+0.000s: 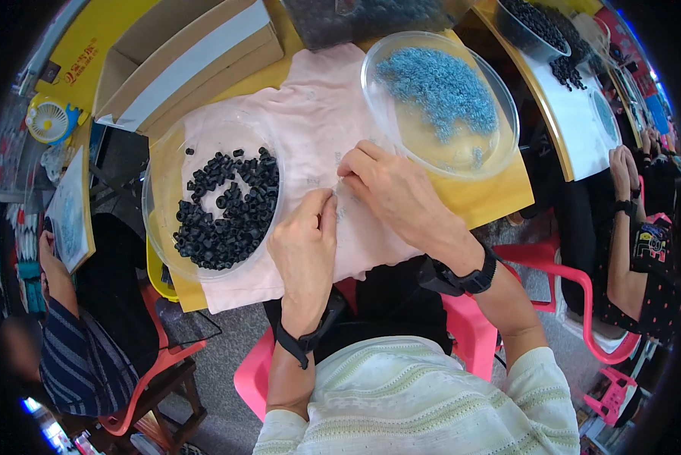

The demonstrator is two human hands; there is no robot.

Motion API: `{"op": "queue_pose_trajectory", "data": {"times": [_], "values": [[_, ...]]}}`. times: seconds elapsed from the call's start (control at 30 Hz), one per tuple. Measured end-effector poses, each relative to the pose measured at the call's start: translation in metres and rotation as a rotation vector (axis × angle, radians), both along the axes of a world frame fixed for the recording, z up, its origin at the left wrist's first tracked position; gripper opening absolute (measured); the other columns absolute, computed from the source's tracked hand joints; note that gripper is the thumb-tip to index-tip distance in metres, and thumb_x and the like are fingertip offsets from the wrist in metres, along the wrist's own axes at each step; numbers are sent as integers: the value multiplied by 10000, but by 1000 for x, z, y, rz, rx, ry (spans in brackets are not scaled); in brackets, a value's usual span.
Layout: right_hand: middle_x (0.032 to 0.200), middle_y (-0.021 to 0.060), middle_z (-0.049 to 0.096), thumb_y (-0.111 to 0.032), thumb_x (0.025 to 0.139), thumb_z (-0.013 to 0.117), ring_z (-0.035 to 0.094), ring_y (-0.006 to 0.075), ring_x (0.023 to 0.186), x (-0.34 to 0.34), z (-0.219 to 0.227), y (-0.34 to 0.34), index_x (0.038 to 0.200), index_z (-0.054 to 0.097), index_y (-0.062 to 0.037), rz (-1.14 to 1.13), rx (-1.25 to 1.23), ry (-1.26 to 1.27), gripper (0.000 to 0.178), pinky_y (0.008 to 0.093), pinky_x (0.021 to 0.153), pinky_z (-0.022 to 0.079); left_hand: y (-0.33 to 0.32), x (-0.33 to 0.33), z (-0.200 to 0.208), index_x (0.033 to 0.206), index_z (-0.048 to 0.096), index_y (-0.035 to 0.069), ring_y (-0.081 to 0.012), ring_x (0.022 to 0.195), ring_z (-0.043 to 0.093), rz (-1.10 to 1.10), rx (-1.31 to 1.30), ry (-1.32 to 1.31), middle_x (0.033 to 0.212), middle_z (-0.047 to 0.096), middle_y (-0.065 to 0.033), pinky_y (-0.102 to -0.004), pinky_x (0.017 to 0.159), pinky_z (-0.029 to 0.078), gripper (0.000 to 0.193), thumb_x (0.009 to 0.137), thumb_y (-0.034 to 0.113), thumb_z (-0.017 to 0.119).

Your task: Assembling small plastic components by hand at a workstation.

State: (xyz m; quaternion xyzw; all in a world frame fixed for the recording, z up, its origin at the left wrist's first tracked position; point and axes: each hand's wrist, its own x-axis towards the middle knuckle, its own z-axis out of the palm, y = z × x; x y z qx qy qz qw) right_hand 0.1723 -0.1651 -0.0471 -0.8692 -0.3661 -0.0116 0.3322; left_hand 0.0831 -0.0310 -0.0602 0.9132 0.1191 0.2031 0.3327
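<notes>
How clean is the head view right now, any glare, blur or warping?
Head view: even light, hands sharp; glare on the clear bowl rim; fisheye bends the table edge; corners black, lower-left rim blurred.

— What is worn on the arms?

— A black band with a chunky black block sits on each wrist, one above the left hand (304, 246) and one above the right hand (396, 189). The forearms are bare below them.

— And the clothing?

— A pale cream knitted top with faint green stripes and short ribbed sleeves (424, 402) that end above the elbows. Dark cloth shows at the lap.
</notes>
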Motion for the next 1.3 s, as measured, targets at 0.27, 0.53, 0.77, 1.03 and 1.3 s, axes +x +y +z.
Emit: {"op": "queue_pose_trajectory", "data": {"times": [0.27, 0.53, 0.77, 1.03, 1.3], "values": [[913, 125, 601, -73, 850, 642, 642, 331, 780, -10, 6, -10, 905, 608, -14, -21, 63, 0, 87, 399, 658, 519, 0, -3, 4, 977, 714, 37, -198, 462, 536, 29, -47, 63, 558, 560, -130, -310, 495, 427, 138, 871, 125, 701], [875, 114, 601, -120, 848, 662, 638, 328, 765, -27, -5, -17, 876, 626, -28, -95, 68, 5, 102, 400, 656, 513, 2, -15, 12, 1047, 707, 58, -216, 513, 567, 66, -117, 101, 610, 580, -124, -332, 524, 453, 184, 869, 102, 710], [852, 103, 612, -102, 821, 669, 638, 302, 732, -47, 17, -24, 864, 623, -35, 47, 197, 147, 92, 379, 613, 501, -3, -44, 30, 1050, 705, 21, -37, 559, 499, -1, -760, 238, 688, 598, 14, -208, 490, 391, 151, 945, 121, 664], [881, 77, 637, -83, 815, 711, 650, 239, 706, -66, 21, -20, 925, 661, -44, 88, 295, 200, 127, 319, 599, 507, 6, -57, 30, 991, 650, 6, -13, 523, 483, -96, -1130, 246, 731, 612, 10, -162, 439, 331, 174, 981, 179, 632], [882, 88, 652, 3, 823, 722, 645, 191, 714, -73, 23, -13, 1001, 696, -23, 112, 437, 356, 182, 286, 601, 505, 27, -65, 46, 976, 673, 18, -49, 571, 533, -37, -936, 232, 773, 634, -10, -191, 496, 385, 153, 969, 166, 634]]}}
